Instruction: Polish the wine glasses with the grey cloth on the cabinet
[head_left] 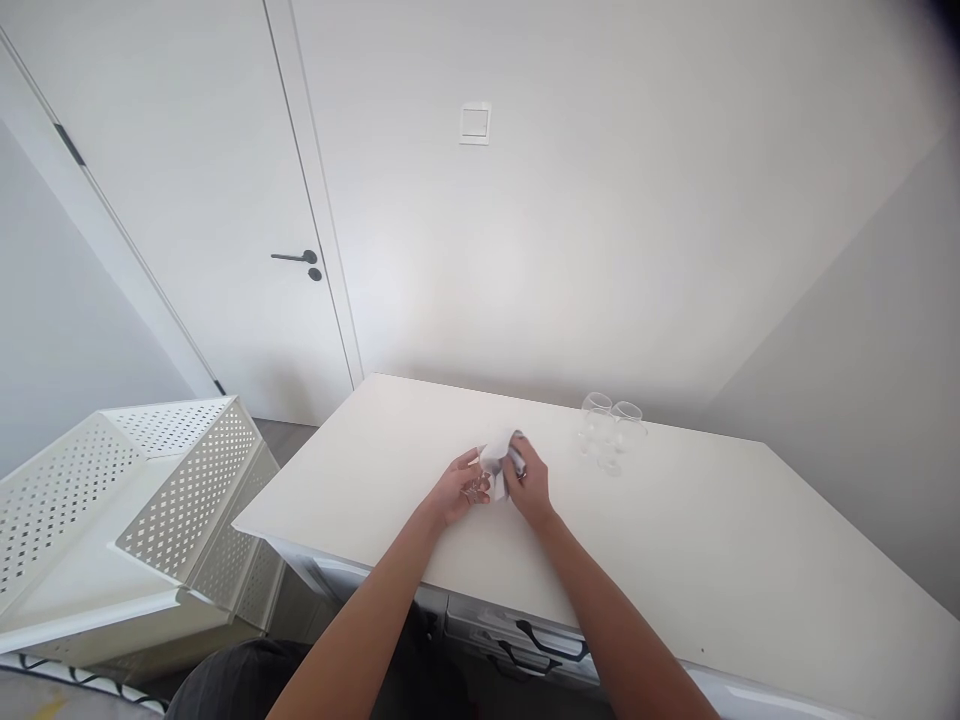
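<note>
hands [499,485] clasp crumpled cloth [501,462], no clear axis.

White table [697,560] — two clear glasses [611,432] stand near its far edge

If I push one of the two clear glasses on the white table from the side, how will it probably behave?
The glasses look thin, clear and round-bowled, so they are probably light and fragile. They seem to narrow toward the base, so a push high up may tip one; lying down, it would likely roll. They stand close together, perhaps touching, so one may knock the other on the smooth table.
</note>
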